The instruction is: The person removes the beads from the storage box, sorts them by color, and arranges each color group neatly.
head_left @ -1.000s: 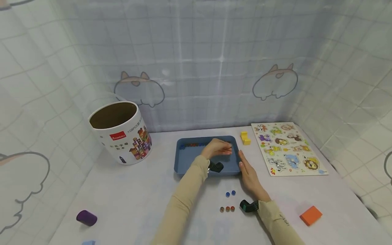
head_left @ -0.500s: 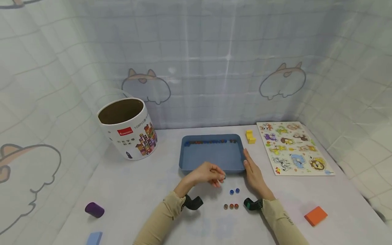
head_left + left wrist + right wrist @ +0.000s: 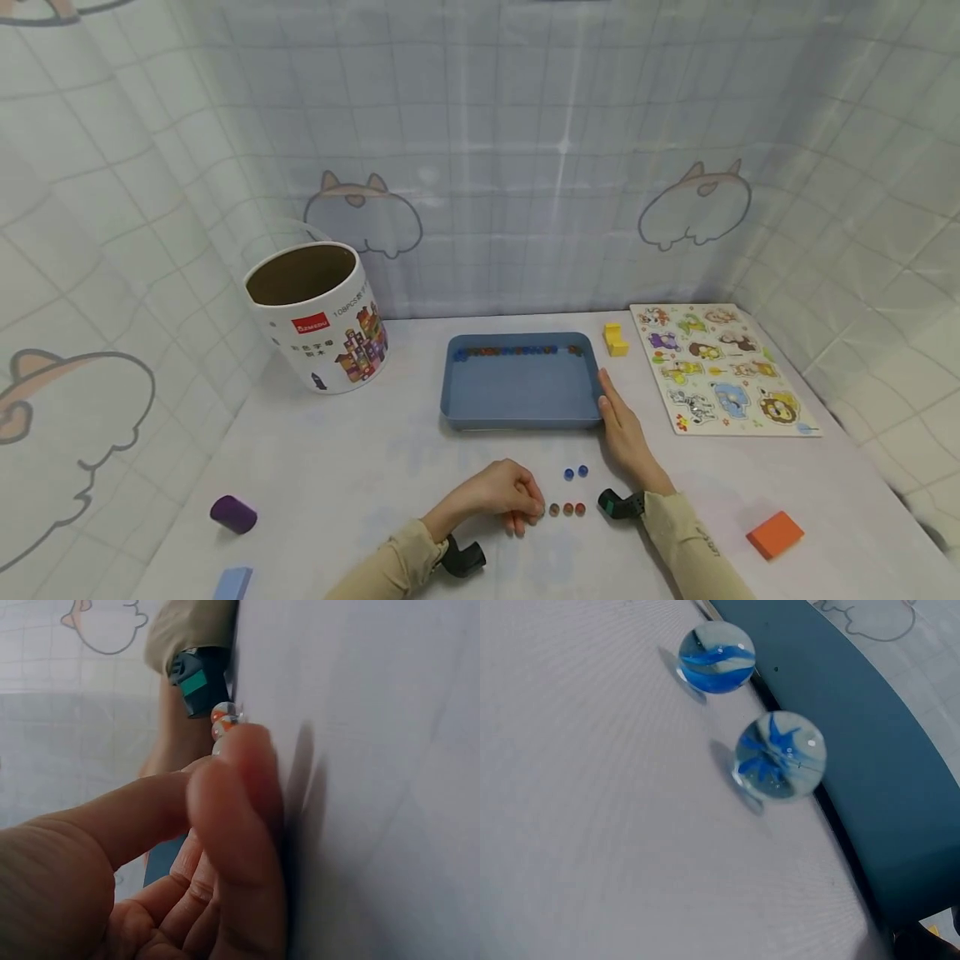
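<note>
Table (image 3: 337, 467): pale and smooth, running right back to the cloth.
Walls (image 3: 487, 208): grid-patterned cloth far, left and right, cartoon animals (image 3: 363, 221) drawn on it, light glinting off the far side.
Left hand (image 3: 501, 492): down at the near middle, thumb and finger pinching a mostly hidden marble (image 3: 542, 513).
Near row: three reddish marbles (image 3: 567, 510), just right of those fingertips.
Blue pair: two blue marbles (image 3: 568, 474), between row and tray.
Tray (image 3: 525, 392): far middle, more marbles (image 3: 517, 351) lined along its far wall.
Right hand (image 3: 627, 437): fingers straight, resting against the tray's right side.
Far corners: bucket (image 3: 322, 333) left; yellow block (image 3: 615, 340) and animal puzzle (image 3: 723, 371) right.
Near sides: purple cylinder (image 3: 233, 514), light-blue block (image 3: 232, 583) left; orange block (image 3: 776, 535) right.
</note>
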### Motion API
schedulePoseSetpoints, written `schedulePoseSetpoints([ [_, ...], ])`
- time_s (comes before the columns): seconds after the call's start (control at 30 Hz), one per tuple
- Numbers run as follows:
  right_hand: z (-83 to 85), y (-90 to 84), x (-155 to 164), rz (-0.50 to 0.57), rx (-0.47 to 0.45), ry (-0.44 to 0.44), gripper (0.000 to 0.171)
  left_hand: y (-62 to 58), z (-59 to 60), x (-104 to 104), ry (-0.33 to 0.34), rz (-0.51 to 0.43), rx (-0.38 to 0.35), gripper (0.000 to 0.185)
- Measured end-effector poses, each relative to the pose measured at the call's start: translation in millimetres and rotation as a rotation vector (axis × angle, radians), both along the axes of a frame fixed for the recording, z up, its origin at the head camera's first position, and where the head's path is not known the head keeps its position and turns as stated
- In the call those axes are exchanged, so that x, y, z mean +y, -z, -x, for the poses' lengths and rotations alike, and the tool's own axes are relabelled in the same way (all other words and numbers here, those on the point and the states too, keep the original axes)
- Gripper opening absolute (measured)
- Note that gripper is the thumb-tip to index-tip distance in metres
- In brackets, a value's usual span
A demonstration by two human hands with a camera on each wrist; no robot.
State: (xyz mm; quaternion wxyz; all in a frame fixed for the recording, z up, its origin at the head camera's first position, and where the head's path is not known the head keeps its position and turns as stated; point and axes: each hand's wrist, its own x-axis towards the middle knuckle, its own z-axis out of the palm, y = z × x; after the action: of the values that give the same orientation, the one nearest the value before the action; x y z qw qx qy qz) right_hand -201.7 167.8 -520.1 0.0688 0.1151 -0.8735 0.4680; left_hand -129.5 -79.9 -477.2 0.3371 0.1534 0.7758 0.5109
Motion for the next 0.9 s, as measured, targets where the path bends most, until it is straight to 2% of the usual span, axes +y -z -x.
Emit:
schedulePoseSetpoints([
  [0.17, 0.3, 0.6, -1, -0.004, 0.019, -0.001, 0.050, 0.6, -1.5, 5, -0.018, 0.006, 0.005, 0.007],
  [0.27, 0.7, 0.4, -1, -0.003, 0.021, 0.005, 0.050, -3.1, -1.7, 6, -0.022, 0.021, 0.013, 0.007],
  [0.37, 0.7, -0.5, -1, 0.001, 0.007, 0.003, 0.050, -10.1, 2.6, 6, -0.033, 0.049, 0.049, 0.006],
  [0.43, 0.7, -1.1, -1, -0.002, 0.003, 0.003, 0.050, -16.2, 9.6, 6, -0.041, 0.060, 0.080, 0.006],
  [0.53, 1.0, -1.9, 0, -0.007, 0.007, 0.003, 0.050, -26.6, 25.7, 6, -0.058, 0.040, 0.105, 0.015],
  [0.7, 1.5, -2.6, 0, -0.001, 0.017, -0.001, 0.050, -42.5, 62.3, 10, -0.106, -0.091, 0.059, 0.032],
  [0.8, 0.9, -1.6, 0, -0.003, 0.025, 0.003, 0.049, -49.3, 85.4, 19, -0.158, -0.135, 0.056, 0.035],
  [0.9, -0.5, 0.6, 1, -0.007, 0.018, 0.007, 0.050, -52.6, 106.4, 32, -0.207, -0.137, 0.054, 0.035],
])
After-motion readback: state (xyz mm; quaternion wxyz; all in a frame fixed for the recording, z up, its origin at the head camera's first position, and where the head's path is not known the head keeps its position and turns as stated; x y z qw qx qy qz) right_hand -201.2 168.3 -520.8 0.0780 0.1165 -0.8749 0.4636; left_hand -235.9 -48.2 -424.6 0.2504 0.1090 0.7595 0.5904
